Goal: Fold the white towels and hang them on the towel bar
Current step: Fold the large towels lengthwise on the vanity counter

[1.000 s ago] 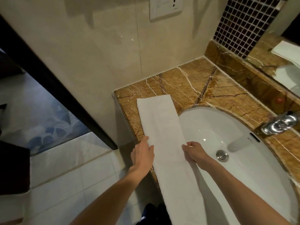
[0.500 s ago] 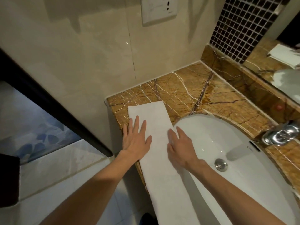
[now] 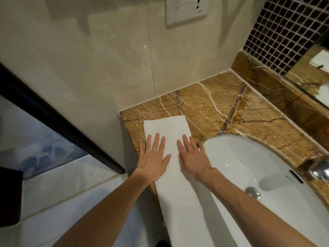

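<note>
A white towel (image 3: pixel 179 189), folded into a long narrow strip, lies along the left edge of the brown marble counter (image 3: pixel 213 104) and runs toward me past the basin. My left hand (image 3: pixel 154 156) lies flat on the towel's left edge, fingers spread, palm down. My right hand (image 3: pixel 193 157) presses flat on its right side, next to the basin rim. Neither hand grips anything. No towel bar is in view.
A white basin (image 3: pixel 249 168) with a metal drain (image 3: pixel 252 192) fills the right. A chrome tap (image 3: pixel 320 171) sits at the far right. A mirror (image 3: pixel 316 68) and dark mosaic tiles are behind. A wall plate (image 3: pixel 186 10) hangs above. A dark door frame (image 3: pixel 58 122) and tiled floor lie left.
Both hands have slid forward along the towel toward its far end, going from pinching its edges to lying flat on it. The view has tilted toward the wall.
</note>
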